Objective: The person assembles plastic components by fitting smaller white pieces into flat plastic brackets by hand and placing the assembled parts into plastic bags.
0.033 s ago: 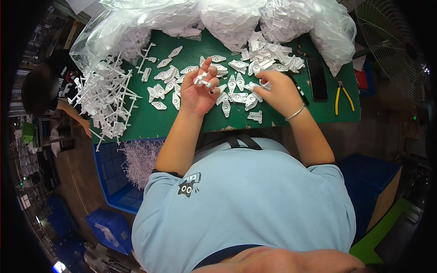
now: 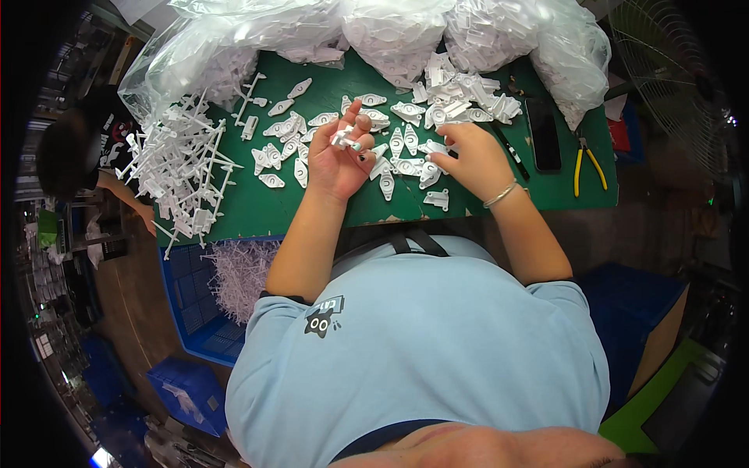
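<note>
L hand fingers closed on small wht part; R hand fingers apart; flat wht pcs loose, qty done unclear.

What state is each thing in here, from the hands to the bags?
Left hand: palm up, fingers curled around a small white piece
Right hand: fingers bent; cannot tell whether it holds anything
Yellow-handled pliers: lying with handles apart
Phone: lying flat, screen dark
Clear plastic bags: filled with white parts
Blue crate: holding thin white pieces
</note>
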### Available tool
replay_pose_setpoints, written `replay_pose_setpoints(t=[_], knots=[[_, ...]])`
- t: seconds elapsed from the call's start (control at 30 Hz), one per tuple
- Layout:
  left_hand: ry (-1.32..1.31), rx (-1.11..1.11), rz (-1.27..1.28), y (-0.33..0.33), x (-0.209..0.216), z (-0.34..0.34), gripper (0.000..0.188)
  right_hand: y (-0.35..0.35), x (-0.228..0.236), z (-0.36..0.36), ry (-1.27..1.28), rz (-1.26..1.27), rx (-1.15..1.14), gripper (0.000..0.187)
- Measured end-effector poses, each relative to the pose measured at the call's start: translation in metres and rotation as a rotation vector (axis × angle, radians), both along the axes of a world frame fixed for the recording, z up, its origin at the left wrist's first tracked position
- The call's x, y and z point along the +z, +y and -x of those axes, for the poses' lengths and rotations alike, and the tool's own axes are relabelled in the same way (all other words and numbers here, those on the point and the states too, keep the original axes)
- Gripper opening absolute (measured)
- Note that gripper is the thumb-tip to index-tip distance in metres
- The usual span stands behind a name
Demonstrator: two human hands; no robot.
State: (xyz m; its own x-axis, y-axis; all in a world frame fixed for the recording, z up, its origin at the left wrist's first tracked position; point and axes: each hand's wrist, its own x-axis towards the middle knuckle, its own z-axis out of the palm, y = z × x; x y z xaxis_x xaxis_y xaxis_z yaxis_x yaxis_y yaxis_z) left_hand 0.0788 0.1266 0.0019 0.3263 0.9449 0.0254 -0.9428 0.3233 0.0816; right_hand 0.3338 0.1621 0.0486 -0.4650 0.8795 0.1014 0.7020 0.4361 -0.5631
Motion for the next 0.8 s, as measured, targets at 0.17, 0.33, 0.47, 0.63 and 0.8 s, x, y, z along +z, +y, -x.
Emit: replay_pose_setpoints(t=[0.17, 0.33, 0.47, 0.63, 0.8], knots=[[0.022, 0.035, 0.046, -0.01, 0.005, -0.005, 0.044, 0.006, -0.013, 0.006, 0.026, 0.007, 0.038, 0.038], [-0.006, 0.04, 0.089, -0.022, 0.009, -0.006, 0.04, 0.018, -0.004, -0.009, 0.487, 0.364, -0.03, 0.031], [-0.005, 0.094, 0.128, -0.025, 0.011, -0.007, 0.042, 0.026, -0.006, -0.036, 1.267, 0.926, 0.0, 0.035], [0.077, 0.178, 0.164, -0.024, 0.016, -0.012, 0.047, 0.025, -0.013, -0.057, 1.454, 1.044, -0.203, 0.045], [0.078, 0.206, 0.241, -0.028, 0.006, -0.002, 0.048, 0.012, -0.009, -0.052, 1.256, 0.886, -0.173, 0.036]])
